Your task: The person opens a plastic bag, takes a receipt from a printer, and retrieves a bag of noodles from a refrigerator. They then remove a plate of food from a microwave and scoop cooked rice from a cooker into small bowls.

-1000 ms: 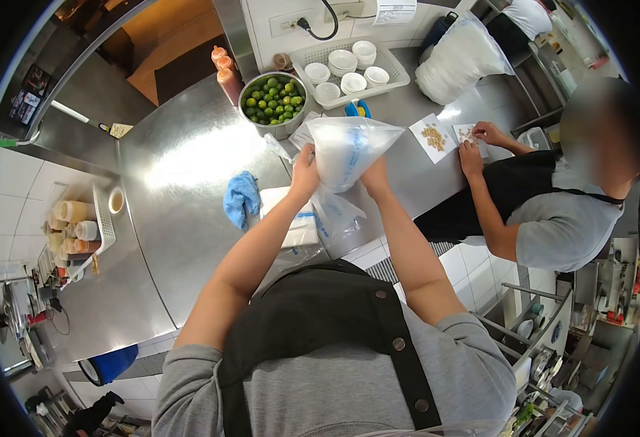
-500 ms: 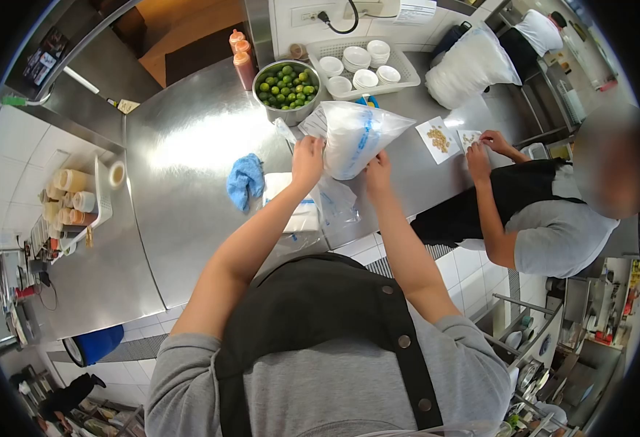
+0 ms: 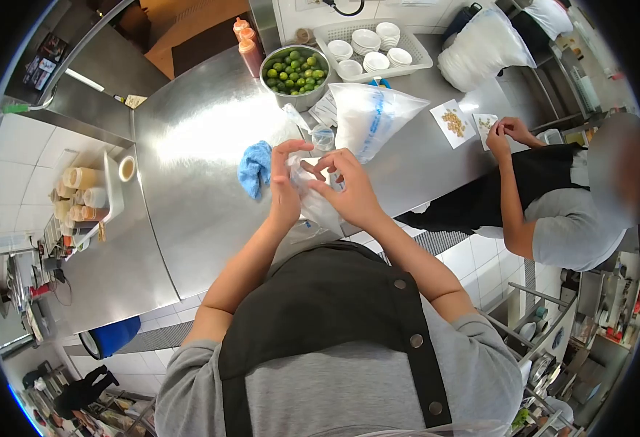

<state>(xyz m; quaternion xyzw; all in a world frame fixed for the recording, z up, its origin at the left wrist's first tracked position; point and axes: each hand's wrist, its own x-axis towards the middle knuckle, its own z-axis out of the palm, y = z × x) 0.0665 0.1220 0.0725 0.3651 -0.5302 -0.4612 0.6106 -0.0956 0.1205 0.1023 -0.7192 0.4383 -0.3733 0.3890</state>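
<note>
My left hand (image 3: 285, 191) is raised above the counter, its fingers curved and apart. Opposite it, my right hand (image 3: 350, 193) also has its fingers bent and spread, the tips pointing toward the left hand. A crumpled clear plastic bag (image 3: 317, 206) lies between and below them; whether the fingertips touch it is hard to see. Under the plastic a white packet is mostly hidden. Just beyond my right hand leans a full white bag with blue print (image 3: 378, 120), untouched. A small clear container (image 3: 323, 137) stands beside it.
A blue cloth (image 3: 255, 169) lies left of my hands. Behind are a pot of limes (image 3: 294, 71), sauce bottles (image 3: 249, 52) and a rack of white bowls (image 3: 414, 64). At right a co-worker (image 3: 578, 197) handles small pieces on white sheets (image 3: 452, 122).
Both hands have let go of the full white bag and come closer together, over the clear plastic. The full bag now stands alone. The co-worker's hands have come together.
</note>
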